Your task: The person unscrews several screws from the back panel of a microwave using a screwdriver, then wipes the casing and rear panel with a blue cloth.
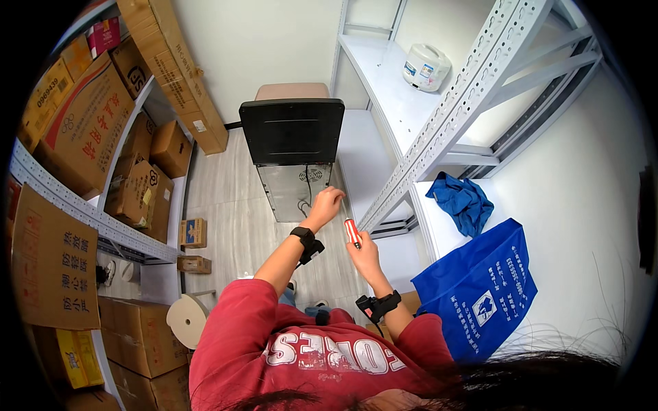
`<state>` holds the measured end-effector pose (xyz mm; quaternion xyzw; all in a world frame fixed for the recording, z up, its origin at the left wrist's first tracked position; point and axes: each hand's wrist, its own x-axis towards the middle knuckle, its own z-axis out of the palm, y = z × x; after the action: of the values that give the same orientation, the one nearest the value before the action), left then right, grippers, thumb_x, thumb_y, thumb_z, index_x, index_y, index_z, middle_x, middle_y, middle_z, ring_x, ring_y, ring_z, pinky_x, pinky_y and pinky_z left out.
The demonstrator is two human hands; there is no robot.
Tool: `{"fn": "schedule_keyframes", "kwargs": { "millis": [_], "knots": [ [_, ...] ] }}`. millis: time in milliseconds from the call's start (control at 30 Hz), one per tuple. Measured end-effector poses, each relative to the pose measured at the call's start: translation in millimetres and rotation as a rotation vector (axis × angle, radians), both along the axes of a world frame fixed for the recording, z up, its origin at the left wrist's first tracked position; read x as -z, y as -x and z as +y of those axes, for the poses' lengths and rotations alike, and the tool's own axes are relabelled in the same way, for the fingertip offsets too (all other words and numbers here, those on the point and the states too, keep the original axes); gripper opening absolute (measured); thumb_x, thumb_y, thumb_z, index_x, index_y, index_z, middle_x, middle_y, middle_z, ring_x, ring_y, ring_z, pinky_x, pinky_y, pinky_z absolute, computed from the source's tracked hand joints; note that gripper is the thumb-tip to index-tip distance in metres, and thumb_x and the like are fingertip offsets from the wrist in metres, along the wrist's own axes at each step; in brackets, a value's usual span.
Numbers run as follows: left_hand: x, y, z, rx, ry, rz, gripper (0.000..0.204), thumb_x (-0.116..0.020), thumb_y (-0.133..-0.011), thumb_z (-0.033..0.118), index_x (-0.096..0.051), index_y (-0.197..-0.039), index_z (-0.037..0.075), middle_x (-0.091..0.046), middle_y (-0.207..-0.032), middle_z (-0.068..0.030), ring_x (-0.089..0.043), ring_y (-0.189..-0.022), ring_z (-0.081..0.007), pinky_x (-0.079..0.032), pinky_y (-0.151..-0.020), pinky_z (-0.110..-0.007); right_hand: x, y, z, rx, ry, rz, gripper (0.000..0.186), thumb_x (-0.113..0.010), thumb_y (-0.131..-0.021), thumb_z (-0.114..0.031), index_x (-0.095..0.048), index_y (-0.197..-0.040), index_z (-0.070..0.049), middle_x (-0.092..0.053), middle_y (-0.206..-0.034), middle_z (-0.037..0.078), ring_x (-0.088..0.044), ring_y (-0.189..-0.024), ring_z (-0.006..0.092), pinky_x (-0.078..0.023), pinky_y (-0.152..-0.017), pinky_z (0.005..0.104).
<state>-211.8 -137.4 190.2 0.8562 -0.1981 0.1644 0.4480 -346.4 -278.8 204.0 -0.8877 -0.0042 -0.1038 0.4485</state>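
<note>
My right hand [363, 253] is wrapped around the red-and-white handle of a screwdriver [352, 231], its thin shaft pointing up and away from me. Close to the tip of that shaft is my left hand [327, 204], its fingers curled together in a pinch; whatever they hold, if anything, is too small to make out. Just beyond my hands stands a tall machine [291, 133] with a black top panel, a grey metal back, a round fan grille and a dark power cord [308, 181].
Metal shelves full of cardboard boxes [92, 130] line the left side. On the right, a white shelf rack [439, 133] holds a white rounded container [426, 67], a blue cloth [460, 202] and a blue bag [480, 291]. A round beige stool [187, 320] is at lower left.
</note>
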Motion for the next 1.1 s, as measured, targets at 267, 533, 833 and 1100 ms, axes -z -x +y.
{"fn": "schedule_keyframes", "kwargs": {
  "millis": [267, 533, 833, 1100],
  "knots": [
    [11, -4, 7, -0.045, 0.084, -0.01, 0.022, -0.051, -0.08, -0.002, -0.062, -0.098, 0.002, -0.059, -0.08, -0.015, -0.06, -0.073, -0.0327, -0.047, -0.066, -0.038, 10, -11, 13, -0.027, -0.04, 0.086, 0.034, -0.063, -0.076, -0.018, -0.048, -0.1, 0.0, -0.059, -0.083, 0.021, -0.06, -0.075, 0.0353, -0.046, -0.067, 0.0407],
    [35, -23, 48, -0.079, 0.289, 0.271, 0.034, -0.043, -0.084, -0.006, -0.037, -0.117, 0.001, -0.063, -0.082, -0.0135, -0.064, -0.075, -0.0229, -0.049, -0.069, -0.032, 31, -37, 46, -0.069, -0.04, 0.184, 0.034, -0.063, -0.076, -0.015, -0.042, -0.099, -0.002, -0.058, -0.086, 0.023, -0.058, -0.081, 0.0407, -0.045, -0.068, 0.0436],
    [15, -107, 61, 0.093, 0.361, 0.249, 0.031, -0.045, -0.086, -0.004, -0.035, -0.115, 0.0, -0.062, -0.096, -0.0154, -0.063, -0.087, -0.0221, -0.049, -0.076, -0.032, 13, -108, 81, 0.053, -0.101, 0.111, 0.034, -0.062, -0.078, -0.015, -0.042, -0.1, -0.002, -0.058, -0.08, 0.021, -0.06, -0.073, 0.0372, -0.045, -0.064, 0.0414],
    [-36, -178, 24, 0.206, 0.399, 0.199, 0.032, -0.047, -0.086, -0.002, -0.035, -0.115, 0.0, -0.06, -0.105, -0.017, -0.06, -0.091, -0.0191, -0.048, -0.081, -0.031, -14, -182, 60, 0.145, -0.069, 0.021, 0.036, -0.062, -0.079, -0.016, -0.04, -0.103, -0.001, -0.058, -0.079, 0.02, -0.058, -0.07, 0.0351, -0.045, -0.064, 0.0411]
  ]
}}
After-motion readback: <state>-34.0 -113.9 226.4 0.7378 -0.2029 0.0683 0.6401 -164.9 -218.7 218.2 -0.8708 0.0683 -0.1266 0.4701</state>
